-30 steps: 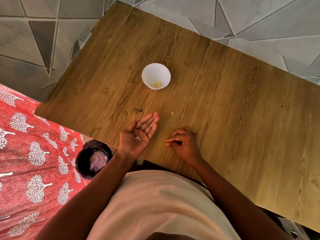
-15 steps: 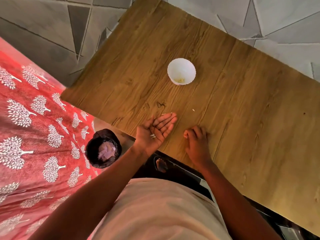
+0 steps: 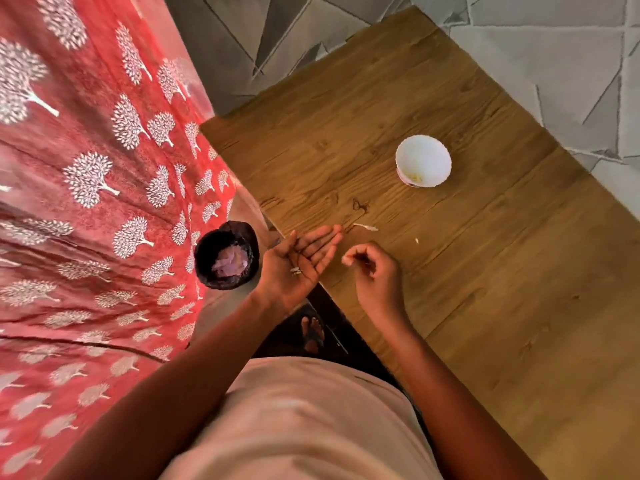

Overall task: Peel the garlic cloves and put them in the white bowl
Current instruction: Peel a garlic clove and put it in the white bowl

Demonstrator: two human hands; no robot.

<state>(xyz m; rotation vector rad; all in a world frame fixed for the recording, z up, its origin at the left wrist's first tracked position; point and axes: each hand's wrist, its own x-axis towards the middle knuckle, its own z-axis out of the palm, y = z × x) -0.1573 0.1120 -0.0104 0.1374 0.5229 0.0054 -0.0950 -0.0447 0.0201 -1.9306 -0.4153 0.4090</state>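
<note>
At table edge (image 3: 242, 133), left hand (image 3: 298, 261) palm-up beside right hand (image 3: 375, 271).

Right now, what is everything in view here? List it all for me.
Table: one, brown wood, right.
Bowl: one, white, on the table, far side, pale bits inside.
Peel scraps: two seen, pale, on the table beyond the hands.
Bin: one, dark, on the floor left of the table.
Cloth: one, red with white trees, left.
Floor: grey tiles, top.
Left hand: palm up, fingers straight, small pale scraps on the palm.
Right hand: curled, pinching a pale bit at its fingertips.
</note>
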